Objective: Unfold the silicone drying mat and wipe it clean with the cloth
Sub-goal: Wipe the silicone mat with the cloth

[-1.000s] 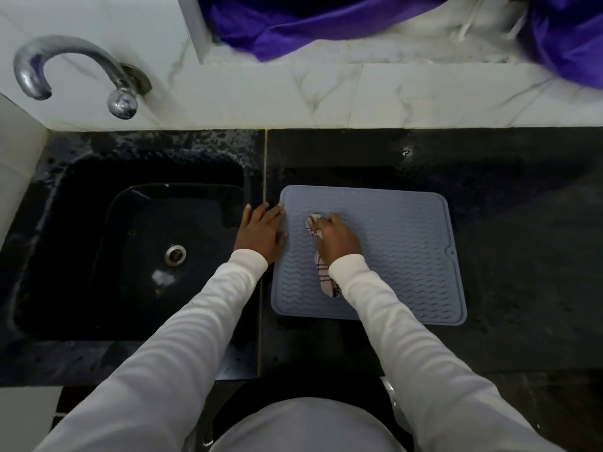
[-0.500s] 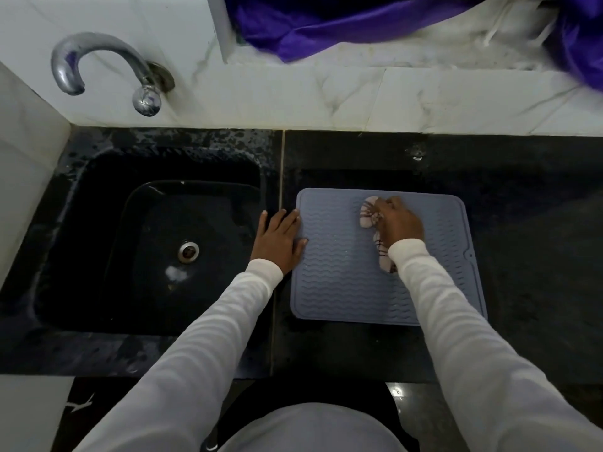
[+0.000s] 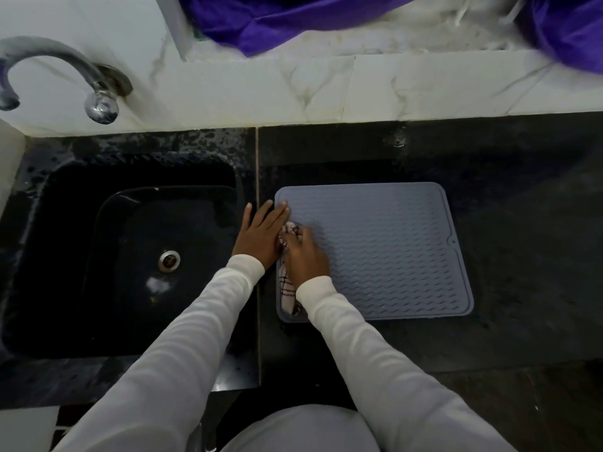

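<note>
Grey silicone mat [image 3: 385,252], wave-ribbed with rounded corners, lies flat on the black stone table [image 3: 522,223] beside the sink [image 3: 130,256]. Right hand [image 3: 305,256] has swept back from mid-mat to its left edge, fingers curled around the checked cloth [image 3: 287,288]. Left hand [image 3: 261,233] stays flat, fingers straight, pinning that edge. Chrome tap [image 3: 65,76] behind.

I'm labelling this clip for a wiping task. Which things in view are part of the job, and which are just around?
Part of the job:
- grey silicone mat, lying flat
- striped cloth, gripped by the right hand
- left hand, fingers flat on the mat's edge

Just around:
- sink
- tap
- purple fabric
- black counter
</note>
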A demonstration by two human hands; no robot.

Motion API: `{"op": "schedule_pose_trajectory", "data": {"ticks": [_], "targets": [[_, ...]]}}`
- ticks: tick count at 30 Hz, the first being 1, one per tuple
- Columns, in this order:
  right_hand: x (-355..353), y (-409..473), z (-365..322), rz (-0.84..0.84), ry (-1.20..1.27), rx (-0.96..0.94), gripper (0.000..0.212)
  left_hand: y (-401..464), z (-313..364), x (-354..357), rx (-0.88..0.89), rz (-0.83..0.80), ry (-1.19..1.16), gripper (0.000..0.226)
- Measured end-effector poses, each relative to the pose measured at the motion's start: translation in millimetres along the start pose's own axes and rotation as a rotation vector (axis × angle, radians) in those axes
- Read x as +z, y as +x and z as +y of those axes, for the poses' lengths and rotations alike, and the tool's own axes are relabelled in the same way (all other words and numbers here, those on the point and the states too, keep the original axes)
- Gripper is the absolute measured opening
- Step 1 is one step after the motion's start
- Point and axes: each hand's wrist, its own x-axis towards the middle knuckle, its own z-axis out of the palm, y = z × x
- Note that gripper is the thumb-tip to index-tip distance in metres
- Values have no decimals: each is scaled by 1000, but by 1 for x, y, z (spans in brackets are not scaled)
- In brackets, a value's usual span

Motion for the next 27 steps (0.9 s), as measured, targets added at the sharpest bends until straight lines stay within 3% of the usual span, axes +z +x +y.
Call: {"op": "schedule_pose_trajectory", "data": {"ticks": [6,12,20,27], "targets": [[-11,10,10,11,-109,-116,31,-4,10,1,-63,10,60,60],[-38,11,53,49,-173,19,44,-5,12,-1,-100,-30,79,58],[-83,11,114,137,-187,144,36,-8,15,-5,-129,-36,87,54],[-83,1,91,232,-81,119,35,-3,24,-8,-150,-16,-26,49]]}}
